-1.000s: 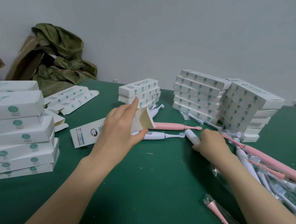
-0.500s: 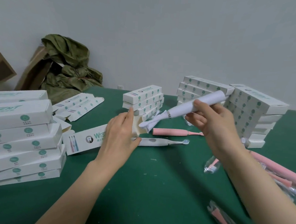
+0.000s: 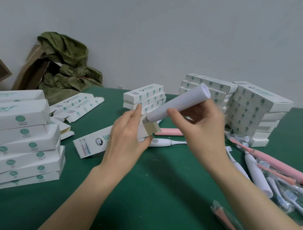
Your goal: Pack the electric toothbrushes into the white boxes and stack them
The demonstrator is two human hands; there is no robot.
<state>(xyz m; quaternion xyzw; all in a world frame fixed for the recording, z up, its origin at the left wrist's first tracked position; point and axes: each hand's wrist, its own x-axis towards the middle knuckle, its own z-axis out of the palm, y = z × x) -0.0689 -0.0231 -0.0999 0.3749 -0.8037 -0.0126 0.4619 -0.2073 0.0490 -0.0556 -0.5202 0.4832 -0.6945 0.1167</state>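
**White toothbrush angled at the open box mouth**

The open white box point(image 3: 93, 144) is laid on the green surface point(image 3: 159, 191) and steadied at its mouth by the left hand point(image 3: 127, 142). That grip is closed round the box end, apparently so that the flaps are kept spread. The white toothbrush point(image 3: 180, 102) is held by its thick handle in the closed grip of the right hand point(image 3: 200, 129). It is raised off the surface and tilted with its narrow end down at the opening, so that it can be slid in lengthwise. At the left, stacked boxes point(image 3: 19, 141) are kept aside, while loose toothbrushes point(image 3: 268, 171) are heaped at the right, presumably for easy reach
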